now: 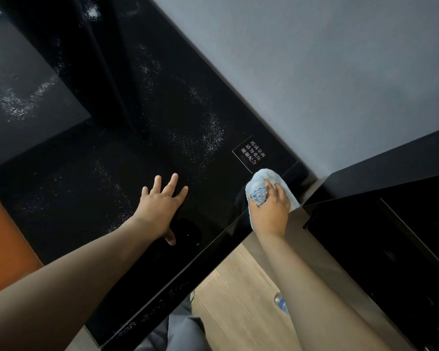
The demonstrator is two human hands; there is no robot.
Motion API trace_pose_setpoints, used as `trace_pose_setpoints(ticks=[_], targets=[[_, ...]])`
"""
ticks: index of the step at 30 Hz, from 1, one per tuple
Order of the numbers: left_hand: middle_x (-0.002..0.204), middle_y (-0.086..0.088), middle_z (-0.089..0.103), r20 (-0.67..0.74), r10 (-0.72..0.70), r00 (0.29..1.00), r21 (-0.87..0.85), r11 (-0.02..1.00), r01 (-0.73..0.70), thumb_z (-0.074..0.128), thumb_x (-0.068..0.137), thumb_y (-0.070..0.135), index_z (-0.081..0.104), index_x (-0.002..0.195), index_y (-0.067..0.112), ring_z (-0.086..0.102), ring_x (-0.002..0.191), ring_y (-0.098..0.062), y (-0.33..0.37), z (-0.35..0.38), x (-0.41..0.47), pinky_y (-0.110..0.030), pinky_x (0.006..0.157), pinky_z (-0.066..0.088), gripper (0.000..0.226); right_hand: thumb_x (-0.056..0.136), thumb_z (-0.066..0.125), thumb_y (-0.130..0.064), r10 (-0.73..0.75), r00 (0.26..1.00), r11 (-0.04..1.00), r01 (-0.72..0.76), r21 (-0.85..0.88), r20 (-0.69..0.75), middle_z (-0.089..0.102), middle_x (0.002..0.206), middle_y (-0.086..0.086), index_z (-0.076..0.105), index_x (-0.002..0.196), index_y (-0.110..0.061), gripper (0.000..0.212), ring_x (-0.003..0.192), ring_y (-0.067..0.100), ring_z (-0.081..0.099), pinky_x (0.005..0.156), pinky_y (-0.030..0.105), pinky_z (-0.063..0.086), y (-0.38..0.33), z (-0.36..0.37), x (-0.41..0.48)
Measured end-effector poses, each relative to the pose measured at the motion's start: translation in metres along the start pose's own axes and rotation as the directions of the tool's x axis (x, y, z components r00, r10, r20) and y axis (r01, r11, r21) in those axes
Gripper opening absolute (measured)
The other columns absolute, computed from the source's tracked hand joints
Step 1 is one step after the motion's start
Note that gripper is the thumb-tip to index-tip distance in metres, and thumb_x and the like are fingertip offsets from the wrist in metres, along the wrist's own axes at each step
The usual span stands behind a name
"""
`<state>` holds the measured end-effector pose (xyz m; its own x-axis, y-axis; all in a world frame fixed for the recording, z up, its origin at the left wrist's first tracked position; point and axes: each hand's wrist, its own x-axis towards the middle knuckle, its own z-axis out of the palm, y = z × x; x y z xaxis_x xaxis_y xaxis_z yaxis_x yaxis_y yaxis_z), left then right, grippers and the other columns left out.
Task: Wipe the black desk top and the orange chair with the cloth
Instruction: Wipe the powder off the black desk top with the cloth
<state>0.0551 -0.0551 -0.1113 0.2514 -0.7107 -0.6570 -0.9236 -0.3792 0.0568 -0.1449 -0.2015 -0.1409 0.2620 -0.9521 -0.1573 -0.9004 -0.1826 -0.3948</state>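
Desk top [150, 122], dusty, by grey wall [314, 72]; left fingers [172, 182] splayed, right fingers [280, 193] round cloth [264, 176].

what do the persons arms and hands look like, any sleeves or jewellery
Both are bare. The left hand and right hand wear no gloves, and no rings show. The left forearm and right forearm show no sleeves, watch or bracelet up to the frame edge.

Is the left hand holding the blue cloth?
No, the right hand grips the cloth on the desk top, while the left hand lies flat with fingers spread.
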Motion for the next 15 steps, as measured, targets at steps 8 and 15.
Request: trace_pose_setpoints(ticks=[8,15], targets=[[0.158,-0.006,-0.022,0.000,-0.006,1.000,-0.028,1.000,0.006,0.088,0.053,0.050,-0.005,0.153,0.029,-0.010,0.145,-0.042,0.001,-0.001,-0.005,-0.056,0.115,0.013,0.139,0.088,0.065,-0.039,0.005,1.000,1.000,-0.005,0.012,-0.003,0.040,0.147,0.007,0.044,0.143,-0.018,0.062,0.136,0.033,0.034,0.108,0.041,0.035,0.000,0.001,-0.007],[0.158,-0.006,-0.023,-0.008,0.000,1.000,-0.038,0.999,0.000,0.088,0.053,0.049,-0.006,0.153,0.029,-0.013,0.145,-0.042,0.000,0.002,-0.003,-0.057,0.116,0.012,0.139,0.088,0.063,-0.039,-0.004,1.000,1.000,0.004,0.030,0.015,0.036,0.150,0.005,0.042,0.144,-0.019,0.063,0.137,0.030,0.033,0.107,0.038,0.035,-0.006,0.011,-0.037]])
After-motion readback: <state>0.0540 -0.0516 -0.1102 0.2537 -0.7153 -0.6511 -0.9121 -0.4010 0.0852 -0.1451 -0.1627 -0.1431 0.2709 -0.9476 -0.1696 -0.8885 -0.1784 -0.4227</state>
